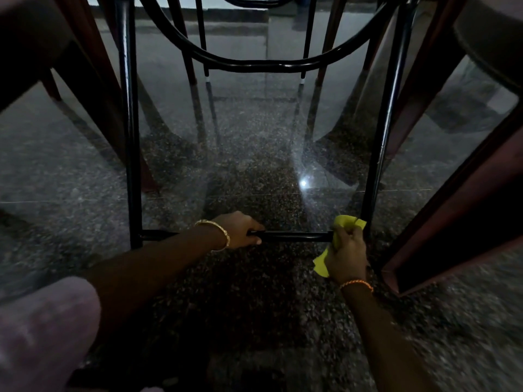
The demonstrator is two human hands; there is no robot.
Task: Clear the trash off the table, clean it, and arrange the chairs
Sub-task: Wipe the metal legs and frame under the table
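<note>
Fingers of the left hand (pixel 240 229) curl round the black crossbar (pixel 294 236) of the table frame, thumb under, gripping it near mid-span. Right hand (pixel 346 256) bunches a yellow cloth (pixel 343 223) against the same bar at its right end, just where it meets the right upright leg (pixel 385 131); fingers closed on the cloth, pinching it to the metal.

Why held so, as I judge it: left hand prob. steadies the frame or braces the person, who is low down near the floor, while the right wipes. Cloth is wrapped partly over the tube so it rubs top and side at once. So the step looks like cleaning, w/ the frame's lower rail getting done.

Crossbar sits low, close to the speckled stone floor (pixel 254 171). Its long axis runs left-right across the view, roughly level, from left upright leg (pixel 130 131) to the right one. Both uprights rise away from the camera toward a curved black brace (pixel 254 65) further up.

Reddish-brown chair legs (pixel 424 89) stand either side, outside the frame, apart from it. Tabletop not in view, so can't tell whether trash is gone. Scene is dim & edges are blurred.
</note>
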